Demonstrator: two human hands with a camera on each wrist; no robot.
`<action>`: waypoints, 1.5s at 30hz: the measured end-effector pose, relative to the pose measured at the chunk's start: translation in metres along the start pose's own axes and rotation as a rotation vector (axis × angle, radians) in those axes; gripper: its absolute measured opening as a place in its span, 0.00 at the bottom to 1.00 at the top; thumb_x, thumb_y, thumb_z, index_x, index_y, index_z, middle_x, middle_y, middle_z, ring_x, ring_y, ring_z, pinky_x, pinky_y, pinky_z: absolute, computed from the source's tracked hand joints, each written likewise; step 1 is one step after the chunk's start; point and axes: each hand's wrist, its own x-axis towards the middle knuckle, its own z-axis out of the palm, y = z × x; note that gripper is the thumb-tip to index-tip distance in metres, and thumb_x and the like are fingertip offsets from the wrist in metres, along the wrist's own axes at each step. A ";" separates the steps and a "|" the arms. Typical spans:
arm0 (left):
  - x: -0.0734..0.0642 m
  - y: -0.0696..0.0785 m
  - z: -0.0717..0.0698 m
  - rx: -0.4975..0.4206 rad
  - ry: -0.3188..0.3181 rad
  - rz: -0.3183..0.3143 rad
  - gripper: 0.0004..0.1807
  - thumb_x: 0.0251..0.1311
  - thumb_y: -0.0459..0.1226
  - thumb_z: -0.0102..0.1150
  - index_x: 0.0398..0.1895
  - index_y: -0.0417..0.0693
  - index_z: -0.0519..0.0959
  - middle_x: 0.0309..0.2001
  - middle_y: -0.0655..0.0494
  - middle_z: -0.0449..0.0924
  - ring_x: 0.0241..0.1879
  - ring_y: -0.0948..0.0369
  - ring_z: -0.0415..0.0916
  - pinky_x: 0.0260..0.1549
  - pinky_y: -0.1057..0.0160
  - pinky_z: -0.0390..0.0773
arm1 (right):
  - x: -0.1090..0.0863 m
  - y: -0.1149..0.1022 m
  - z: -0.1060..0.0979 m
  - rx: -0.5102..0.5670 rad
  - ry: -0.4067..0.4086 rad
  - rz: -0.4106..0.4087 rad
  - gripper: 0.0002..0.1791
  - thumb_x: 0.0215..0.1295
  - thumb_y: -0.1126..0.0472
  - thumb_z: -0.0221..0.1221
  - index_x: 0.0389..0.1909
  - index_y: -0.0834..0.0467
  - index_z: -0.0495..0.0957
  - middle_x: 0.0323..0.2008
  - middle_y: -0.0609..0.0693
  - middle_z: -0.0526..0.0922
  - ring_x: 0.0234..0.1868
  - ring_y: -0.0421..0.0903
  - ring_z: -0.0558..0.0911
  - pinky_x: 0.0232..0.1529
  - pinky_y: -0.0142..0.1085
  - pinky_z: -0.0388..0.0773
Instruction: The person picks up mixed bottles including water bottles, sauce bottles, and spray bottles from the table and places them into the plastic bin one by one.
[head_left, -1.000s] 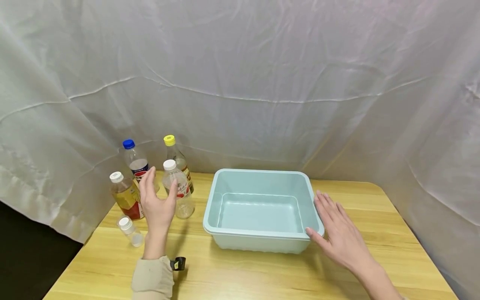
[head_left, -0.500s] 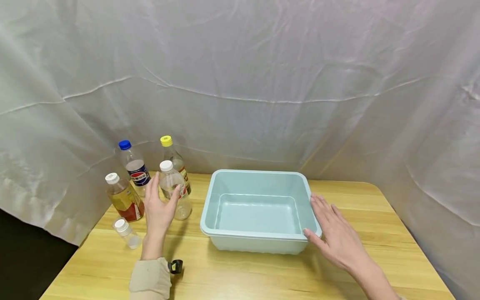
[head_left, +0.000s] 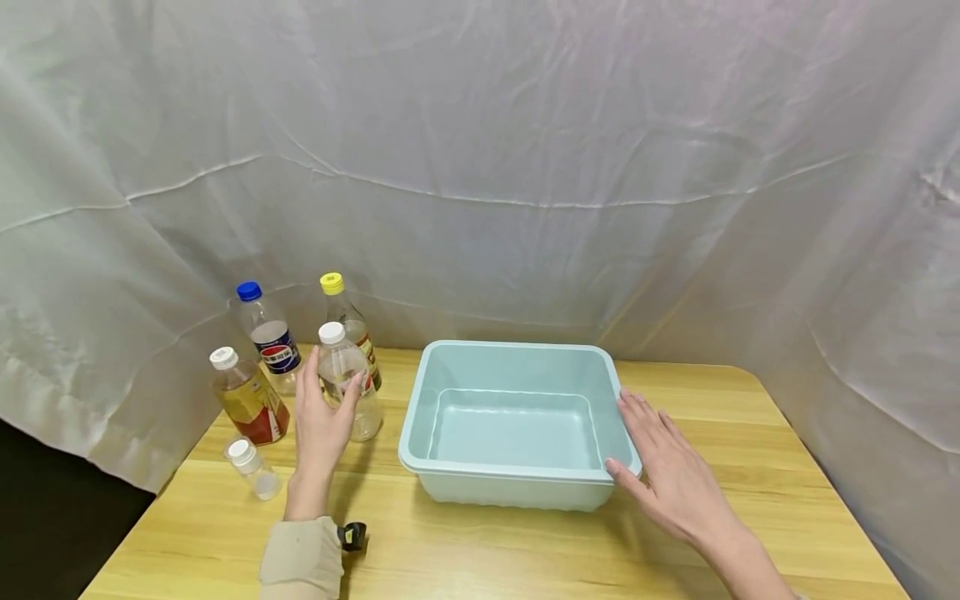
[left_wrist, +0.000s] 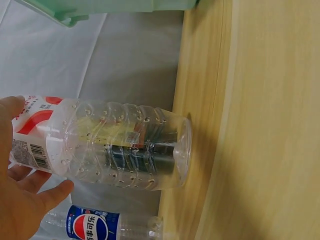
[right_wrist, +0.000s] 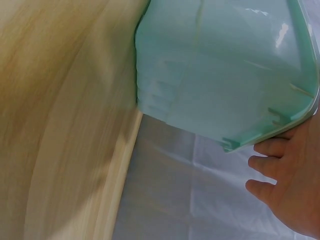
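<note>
In the head view, my left hand (head_left: 322,425) holds a clear plastic bottle (head_left: 366,417) with a white cap, thumb on one side and fingers on the other. The left wrist view shows the thumb at the red and white label (left_wrist: 37,117) and the fingers past the bottle's opposite side. The bottle stands upright on the table. My right hand (head_left: 678,483) rests at the right rim of a pale blue-green plastic basin (head_left: 510,492), fingers fairly straight, thumb at the front corner. In the right wrist view its fingertips lie right at the rim.
Behind the held bottle stands a yellow-capped bottle (head_left: 332,283). To its left are a blue-capped Pepsi bottle (head_left: 277,350) and a white-capped bottle with a yellow and red label (head_left: 258,408). A small white-capped bottle (head_left: 252,468) stands nearer. Grey cloth (head_left: 480,250) backs the wooden table (head_left: 465,554).
My left hand has come in closer around the clear bottle. The right hand stays at the basin's rim. The whole head view has shifted slightly.
</note>
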 end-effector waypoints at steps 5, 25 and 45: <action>0.000 -0.002 0.001 -0.007 0.010 0.023 0.43 0.66 0.37 0.70 0.79 0.36 0.59 0.73 0.32 0.64 0.73 0.38 0.62 0.71 0.35 0.62 | 0.000 0.000 0.001 0.005 -0.002 0.002 0.43 0.73 0.46 0.59 0.79 0.67 0.58 0.79 0.62 0.61 0.77 0.61 0.63 0.81 0.32 0.38; 0.002 0.005 -0.004 0.012 0.094 0.056 0.42 0.65 0.38 0.71 0.78 0.38 0.62 0.71 0.36 0.67 0.70 0.39 0.66 0.67 0.34 0.68 | -0.002 -0.001 0.000 0.017 -0.003 0.011 0.44 0.73 0.46 0.59 0.79 0.67 0.57 0.79 0.62 0.61 0.78 0.61 0.62 0.81 0.33 0.40; 0.018 0.054 -0.020 -0.084 0.191 0.253 0.43 0.62 0.31 0.72 0.79 0.42 0.63 0.68 0.38 0.70 0.65 0.47 0.71 0.59 0.71 0.73 | -0.002 -0.001 0.000 0.019 -0.010 0.020 0.44 0.73 0.45 0.59 0.80 0.65 0.57 0.79 0.61 0.60 0.78 0.61 0.62 0.82 0.35 0.42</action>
